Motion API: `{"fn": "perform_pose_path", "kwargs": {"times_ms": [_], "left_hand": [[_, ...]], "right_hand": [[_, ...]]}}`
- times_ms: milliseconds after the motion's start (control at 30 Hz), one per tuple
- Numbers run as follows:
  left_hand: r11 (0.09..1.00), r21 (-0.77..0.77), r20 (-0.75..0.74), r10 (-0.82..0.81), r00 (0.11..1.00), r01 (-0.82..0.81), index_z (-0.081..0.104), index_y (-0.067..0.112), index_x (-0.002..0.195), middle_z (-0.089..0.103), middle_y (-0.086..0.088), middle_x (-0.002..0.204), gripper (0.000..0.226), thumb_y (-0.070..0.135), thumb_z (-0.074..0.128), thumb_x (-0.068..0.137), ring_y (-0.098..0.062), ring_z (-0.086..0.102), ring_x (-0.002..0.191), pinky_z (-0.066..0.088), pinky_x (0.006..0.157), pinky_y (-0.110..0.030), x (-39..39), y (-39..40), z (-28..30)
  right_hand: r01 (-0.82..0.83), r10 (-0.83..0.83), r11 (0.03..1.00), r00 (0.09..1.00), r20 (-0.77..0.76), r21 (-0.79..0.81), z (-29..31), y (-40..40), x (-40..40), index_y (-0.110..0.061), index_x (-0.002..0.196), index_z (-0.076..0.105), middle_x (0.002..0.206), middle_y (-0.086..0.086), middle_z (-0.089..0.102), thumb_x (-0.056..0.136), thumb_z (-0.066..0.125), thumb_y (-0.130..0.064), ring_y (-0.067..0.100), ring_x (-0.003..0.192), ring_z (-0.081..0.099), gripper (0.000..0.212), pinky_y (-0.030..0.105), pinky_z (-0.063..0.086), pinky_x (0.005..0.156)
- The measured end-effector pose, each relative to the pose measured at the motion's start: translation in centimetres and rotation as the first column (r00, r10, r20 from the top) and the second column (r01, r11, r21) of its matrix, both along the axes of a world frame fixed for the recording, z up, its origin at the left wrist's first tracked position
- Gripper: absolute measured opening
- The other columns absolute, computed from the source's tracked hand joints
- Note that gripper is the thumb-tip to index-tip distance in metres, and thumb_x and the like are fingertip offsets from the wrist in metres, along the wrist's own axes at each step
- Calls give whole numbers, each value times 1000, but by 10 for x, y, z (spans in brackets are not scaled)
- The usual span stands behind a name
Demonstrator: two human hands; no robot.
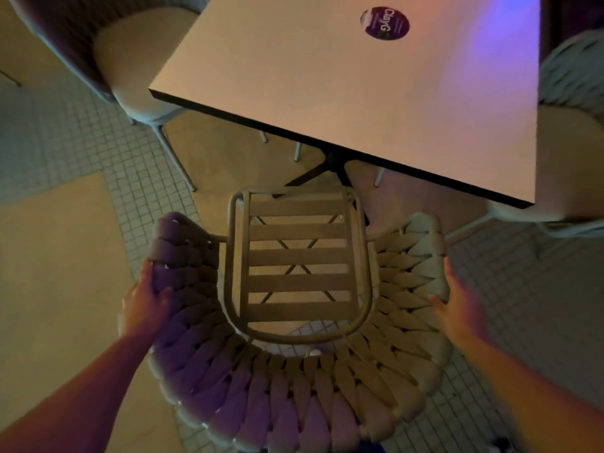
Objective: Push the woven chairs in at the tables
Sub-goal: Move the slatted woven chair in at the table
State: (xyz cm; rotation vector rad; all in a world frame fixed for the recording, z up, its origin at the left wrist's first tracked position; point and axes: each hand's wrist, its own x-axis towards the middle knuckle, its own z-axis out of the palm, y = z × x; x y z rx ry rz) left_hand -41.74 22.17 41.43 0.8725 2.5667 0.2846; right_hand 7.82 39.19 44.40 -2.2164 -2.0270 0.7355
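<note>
A woven chair (294, 371) with a curved rope back and a slatted seat (299, 256) without a cushion stands right below me, facing the square table (343, 93). Its seat front sits just short of the table's near edge. My left hand (142, 302) grips the left side of the woven back, thumb on the inside. My right hand (457, 305) lies flat against the outside of the right side of the back, thumb on the rim.
A cushioned woven chair (137, 60) stands at the table's left side, another (572, 125) at its right. The table's dark cross base (333, 168) is under the top. A round purple sticker (385, 23) lies on the table. The floor is tiled.
</note>
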Motion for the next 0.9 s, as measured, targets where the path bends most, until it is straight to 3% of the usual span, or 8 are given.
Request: {"fn": "perform_pose_path", "kwargs": {"times_ms": [267, 467, 667, 833, 900], "left_hand": [[991, -12, 20, -133, 991, 133, 23, 20, 151, 56, -32, 129, 76, 17, 64, 87, -53, 53, 114, 44, 92, -54, -35, 49, 2], [974, -40, -8, -223, 975, 223, 25, 17, 150, 59, -34, 124, 75, 15, 65, 86, -55, 54, 112, 44, 90, -56, -53, 71, 0], [953, -36, 14, -300, 954, 300, 24, 20, 150, 60, -33, 122, 76, 15, 64, 86, -56, 56, 108, 45, 88, -55, -64, 95, 3], [951, -33, 32, -306, 952, 307, 23, 23, 151, 60, -31, 125, 78, 17, 65, 85, -54, 56, 109, 46, 89, -54, -72, 107, 3], [948, -29, 38, -315, 948, 316, 23, 27, 150, 60, -31, 124, 77, 20, 64, 85, -52, 57, 108, 47, 87, -53, -78, 112, 4]], "right_hand": [[117, -117, 993, 993, -2, -11, -2, -21, -11, -31, 151, 11, 124, 20, 55, 89, 61, -23, 38, 96, 60, 80, 45, 52, 74], [165, -165, 986, 986, -24, -7, -2, -34, -17, -29, 151, 12, 127, 17, 55, 88, 62, -19, 35, 102, 58, 81, 41, 50, 76], [253, -252, 967, 968, 14, -19, -2, -50, -27, -28, 151, 13, 125, 17, 56, 87, 63, -21, 35, 102, 57, 82, 36, 45, 68], [291, -291, 956, 957, -2, -40, -3, -60, -35, -28, 152, 11, 131, 17, 53, 87, 63, -18, 35, 110, 55, 84, 46, 50, 83], [319, -319, 947, 948, 12, -40, -3, -64, -42, -31, 151, 10, 129, 17, 53, 87, 63, -20, 36, 107, 56, 84, 45, 50, 81]]}}
